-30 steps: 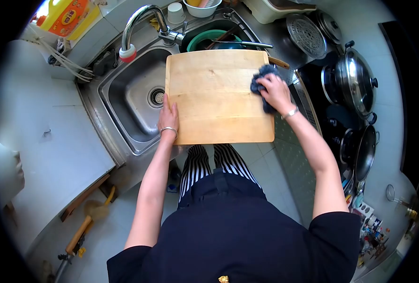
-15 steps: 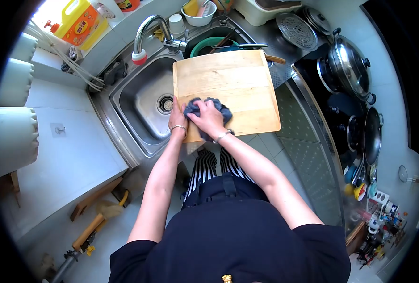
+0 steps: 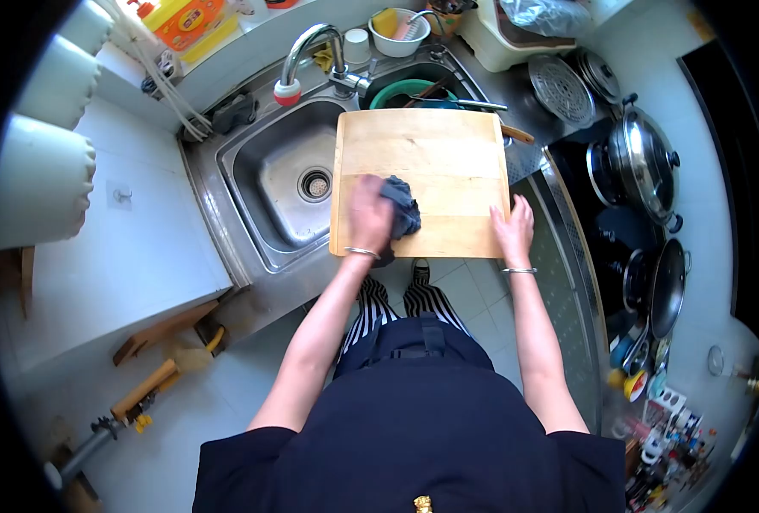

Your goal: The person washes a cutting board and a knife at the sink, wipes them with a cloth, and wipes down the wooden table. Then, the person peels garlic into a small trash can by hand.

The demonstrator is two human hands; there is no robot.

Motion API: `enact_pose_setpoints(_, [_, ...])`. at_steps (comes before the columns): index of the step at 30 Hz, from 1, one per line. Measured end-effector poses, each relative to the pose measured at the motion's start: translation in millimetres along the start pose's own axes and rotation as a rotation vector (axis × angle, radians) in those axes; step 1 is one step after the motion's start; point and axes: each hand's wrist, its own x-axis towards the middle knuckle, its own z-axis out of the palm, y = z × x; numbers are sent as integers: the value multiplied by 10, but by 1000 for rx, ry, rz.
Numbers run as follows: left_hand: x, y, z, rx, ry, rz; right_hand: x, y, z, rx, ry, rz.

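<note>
Pale wood fills the middle of the view: a rectangular cutting board lies face up, its left edge beside the stainless-steel sink basin and its far edge overlapping the view of a green basin. The right hand grips the board's near right side, thumb over the top face and the other fingers along the outer edge. Near the board's left edge, the left hand lies over a crumpled dark grey-blue cloth — motion blur hides its fingers, so I cannot tell how tightly they close. Part of the cloth shows to the right of that hand, against the wood. Beyond the sink stand a chrome faucet and a white cup; to the right — on the stove — sit a lidded pot and a dark wok.
</note>
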Motion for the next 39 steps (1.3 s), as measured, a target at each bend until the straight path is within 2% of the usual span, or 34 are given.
enact_pose_setpoints(1, [-141, 212, 182, 448, -185, -100, 28, 96, -3, 76, -113, 180])
enact_pose_setpoints(2, [-195, 263, 240, 513, -174, 0, 82, 116, -64, 142, -260, 303])
enact_pose_setpoints(3, [-184, 278, 288, 524, -157, -28, 110, 204, 19, 145, -270, 284])
enact_pose_setpoints(5, [-174, 422, 224, 530, -165, 21, 88, 486, 399, 689, -422, 342])
enact_pose_setpoints(6, [-191, 391, 233, 543, -151, 3, 68, 480, 446, 563, -318, 277])
enact_pose_setpoints(8, [-164, 250, 249, 407, -88, 108, 59, 511, 471, 571, -341, 252])
enact_pose_setpoints(13, [494, -276, 242, 448, 136, 67, 104, 562, 487, 552, -370, 231])
enact_pose_setpoints(14, [719, -461, 205, 498, 169, -8, 100, 565, 477, 556, -375, 231])
enact_pose_setpoints(15, [932, -652, 171, 437, 189, -176, 101, 545, 454, 610, -401, 263])
enact_pose_setpoints(17, [1331, -978, 59, 468, 200, -278, 72, 517, 463, 663, -423, 299])
enact_pose_setpoints(19, [1710, -1251, -32, 444, 129, -434, 7, 493, 480, 710, -417, 331])
enact_pose_setpoints(21, [1898, -1336, -177, 206, -65, -608, -23, 255, 295, 733, -465, 376])
enact_pose_setpoints(22, [1909, -1368, -168, 145, 1, -633, -73, 189, 260, 886, -472, 480])
enact_pose_setpoints(23, [1863, -1397, -206, 8, -65, -677, -137, 153, 261, 1040, -479, 588])
enact_pose_setpoints(25, [1656, -1160, -320, -108, -94, -694, -157, 209, 306, 1075, -520, 627])
enact_pose_setpoints(27, [1316, -1430, -378, 38, -87, -640, -162, 294, 363, 1089, -521, 624])
enact_pose_setpoints(29, [815, -1217, -525, 5, -96, -632, -140, 252, 328, 1096, -520, 618])
enact_pose_setpoints(30, [553, -1082, -573, 145, -13, -595, -142, 242, 307, 1096, -512, 622])
enact_pose_setpoints(31, [322, -889, -630, 163, 6, -614, -145, 237, 292, 1098, -500, 625])
enact_pose_setpoints(33, [-95, -627, -666, 412, 46, -580, -133, 235, 283, 1115, -516, 623])
enact_pose_setpoints(37, [-708, -329, -516, 506, 390, -408, -121, 278, 318, 1136, -562, 596])
enact_pose_setpoints(39, [-927, -237, -371, 464, 556, -475, -110, 287, 330, 1136, -578, 572])
